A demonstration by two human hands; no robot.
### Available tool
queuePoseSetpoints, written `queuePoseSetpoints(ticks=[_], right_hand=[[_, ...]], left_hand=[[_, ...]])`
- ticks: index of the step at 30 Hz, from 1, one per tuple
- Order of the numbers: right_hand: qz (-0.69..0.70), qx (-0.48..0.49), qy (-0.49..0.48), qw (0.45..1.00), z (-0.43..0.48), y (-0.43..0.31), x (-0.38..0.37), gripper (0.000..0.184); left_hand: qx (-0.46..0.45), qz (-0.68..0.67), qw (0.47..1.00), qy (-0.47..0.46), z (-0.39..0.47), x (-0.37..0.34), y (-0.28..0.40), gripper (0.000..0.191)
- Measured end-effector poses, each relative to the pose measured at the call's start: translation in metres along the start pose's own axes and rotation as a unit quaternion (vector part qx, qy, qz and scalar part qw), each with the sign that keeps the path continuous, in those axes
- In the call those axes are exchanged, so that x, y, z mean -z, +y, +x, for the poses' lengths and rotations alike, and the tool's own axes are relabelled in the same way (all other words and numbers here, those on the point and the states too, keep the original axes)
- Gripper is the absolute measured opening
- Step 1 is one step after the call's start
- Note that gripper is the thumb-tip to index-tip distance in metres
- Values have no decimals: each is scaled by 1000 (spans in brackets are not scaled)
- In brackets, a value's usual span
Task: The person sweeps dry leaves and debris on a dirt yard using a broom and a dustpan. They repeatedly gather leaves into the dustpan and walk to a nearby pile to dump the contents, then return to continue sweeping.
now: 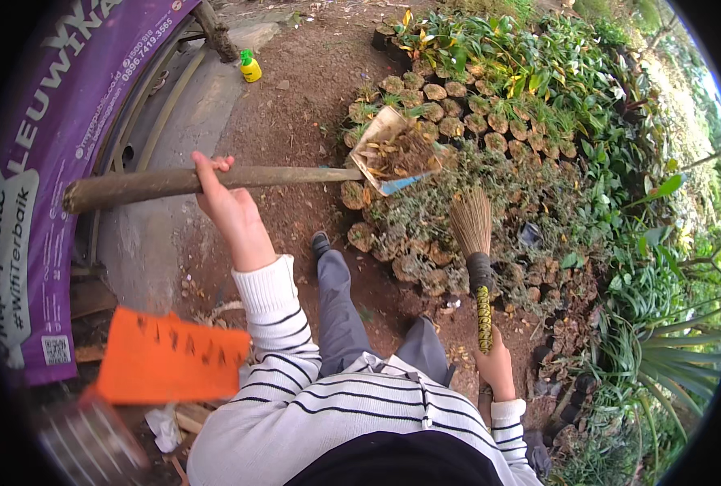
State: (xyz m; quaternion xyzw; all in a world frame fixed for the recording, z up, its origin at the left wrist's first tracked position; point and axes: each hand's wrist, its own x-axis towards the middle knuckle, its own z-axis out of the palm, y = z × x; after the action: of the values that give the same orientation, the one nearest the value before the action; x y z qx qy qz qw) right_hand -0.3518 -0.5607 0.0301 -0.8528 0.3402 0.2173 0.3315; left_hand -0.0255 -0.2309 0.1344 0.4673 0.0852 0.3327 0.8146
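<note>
My left hand (230,209) is closed around the thick wooden handle (135,188) of a long-handled dustpan. Its pan (380,130), pale with a blue patch at the edge, holds dry leaves and dirt (400,152) and hangs over a bed of potted plants. Lower on the right, my right hand (495,367) grips the yellow-and-black patterned handle (484,316) of a stick broom. The broom's brown bristles (472,222) point away from me over the grey-green plants, to the right of the pan. Whether the bristles touch the plants, I cannot tell.
Several small planting bags (451,126) stand packed together ahead, bordered by leafy plants (494,51). A yellow bottle with a green top (250,67) stands by the concrete strip (148,261). At left are a purple banner (50,200) bearing writing and an orange sheet (169,361).
</note>
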Motion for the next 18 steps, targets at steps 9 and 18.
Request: queuePoseSetpoints(ticks=[9, 18], right_hand=[[124, -133, 68, 981, 99, -247, -106, 62], [17, -131, 115, 985, 182, -420, -107, 55]], left_hand=[[87, 16, 987, -136, 261, 6, -62, 24], [101, 69, 992, -23, 461, -29, -92, 21]])
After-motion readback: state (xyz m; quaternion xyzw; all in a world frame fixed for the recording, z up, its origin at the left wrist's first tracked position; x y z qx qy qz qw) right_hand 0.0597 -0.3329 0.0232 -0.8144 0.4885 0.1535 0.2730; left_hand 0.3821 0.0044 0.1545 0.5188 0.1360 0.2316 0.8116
